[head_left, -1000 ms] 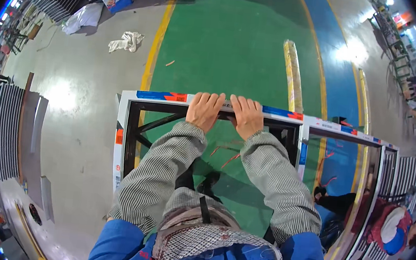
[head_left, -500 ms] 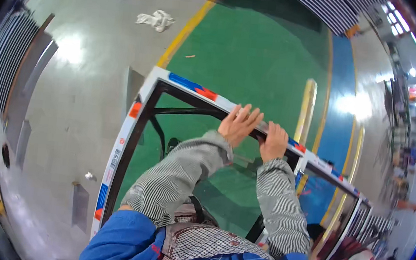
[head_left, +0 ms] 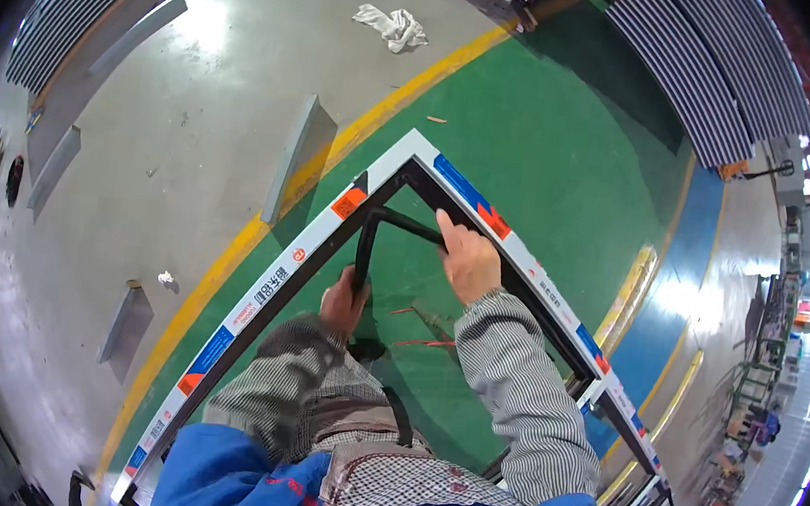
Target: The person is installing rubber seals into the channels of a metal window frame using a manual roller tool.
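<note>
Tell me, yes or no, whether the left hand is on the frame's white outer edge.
No: the left hand is at the black bar seen inside the opening of the white-edged frame.

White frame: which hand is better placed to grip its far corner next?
Probably the right hand: it is nearer that corner of the white frame; the left hand sits lower, apparently curled around the black bar.

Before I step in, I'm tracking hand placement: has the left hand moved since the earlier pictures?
Yes: judged against the white rectangular frame, the left hand moved off its far bar, leftward and toward the body, to the black bent bar.
</note>
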`<state>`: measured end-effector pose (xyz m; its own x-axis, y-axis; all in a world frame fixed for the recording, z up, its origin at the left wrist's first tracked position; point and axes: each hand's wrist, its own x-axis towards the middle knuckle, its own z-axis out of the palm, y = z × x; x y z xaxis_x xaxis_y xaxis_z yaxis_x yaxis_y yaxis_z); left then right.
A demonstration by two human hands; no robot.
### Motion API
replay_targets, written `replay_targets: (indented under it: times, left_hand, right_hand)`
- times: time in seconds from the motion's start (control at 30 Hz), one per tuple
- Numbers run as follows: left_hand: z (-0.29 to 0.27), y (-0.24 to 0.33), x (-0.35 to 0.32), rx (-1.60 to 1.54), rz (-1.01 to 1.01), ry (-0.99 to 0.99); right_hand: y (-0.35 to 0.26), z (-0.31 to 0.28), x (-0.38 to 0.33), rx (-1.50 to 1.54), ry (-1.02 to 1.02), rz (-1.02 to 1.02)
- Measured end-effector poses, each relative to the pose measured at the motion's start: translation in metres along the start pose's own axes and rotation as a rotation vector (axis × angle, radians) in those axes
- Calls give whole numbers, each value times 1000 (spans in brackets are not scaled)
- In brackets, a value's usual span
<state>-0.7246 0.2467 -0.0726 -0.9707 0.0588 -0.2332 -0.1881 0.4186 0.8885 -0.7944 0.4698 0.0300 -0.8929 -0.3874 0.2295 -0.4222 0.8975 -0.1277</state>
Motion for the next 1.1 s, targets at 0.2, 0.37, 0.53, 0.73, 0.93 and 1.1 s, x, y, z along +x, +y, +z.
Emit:
replay_targets:
  times: [0.2, 0.37, 0.53, 0.73, 0.93, 1.1]
  left_hand:
    - [-62, 76, 9, -7, 23, -27]
    - [-58, 84, 49, 264, -68, -86]
    - [-67, 123, 46, 211, -314, -285]
    - [-49, 93, 43, 216, -83, 69]
    - [-32, 88, 42, 57, -11, 95]
    - [-23, 84, 54, -84, -127, 48]
  right_hand:
    - [-14, -2, 5, 17, 106, -52]
    - [-22, -2, 20, -42, -93, 125]
    - [-19, -7, 22, -25, -136, 183]
    - [-21, -7, 27, -50, -176, 192]
    - [-43, -26, 76, -125, 247, 209]
    - [-27, 9, 120, -2, -10, 384]
